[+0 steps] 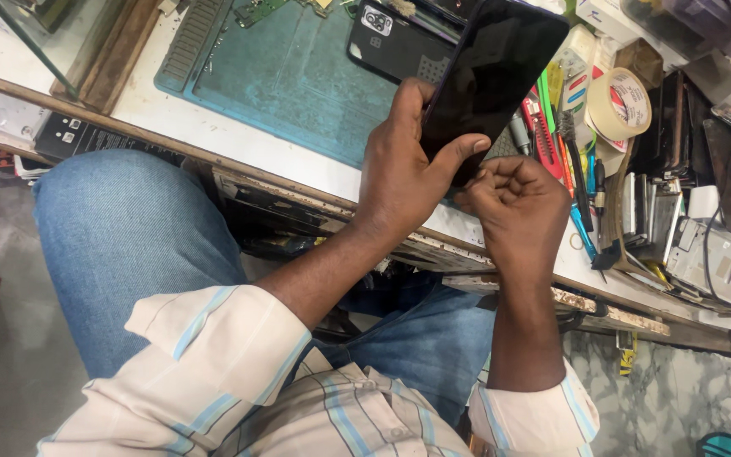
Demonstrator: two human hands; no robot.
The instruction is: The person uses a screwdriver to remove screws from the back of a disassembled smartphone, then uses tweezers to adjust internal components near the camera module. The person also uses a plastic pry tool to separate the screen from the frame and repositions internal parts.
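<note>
Fingers (pixel 458 151) of the left hand (pixel 403 173) clamp a glossy black slab phone (pixel 492 72) above the teal rubber mat (pixel 298 76); right hand (pixel 518 207), fingers curled together, touches its lower end, right of the mat, beside a tape roll (pixel 622 103) and cluttered tools (pixel 573 161) on the surface (pixel 171 114)

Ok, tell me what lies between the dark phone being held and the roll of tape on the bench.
In the head view, between the dark phone and the roll of tape lies a cluster of hand tools: red, green and blue handles, side by side on the bench.
</note>
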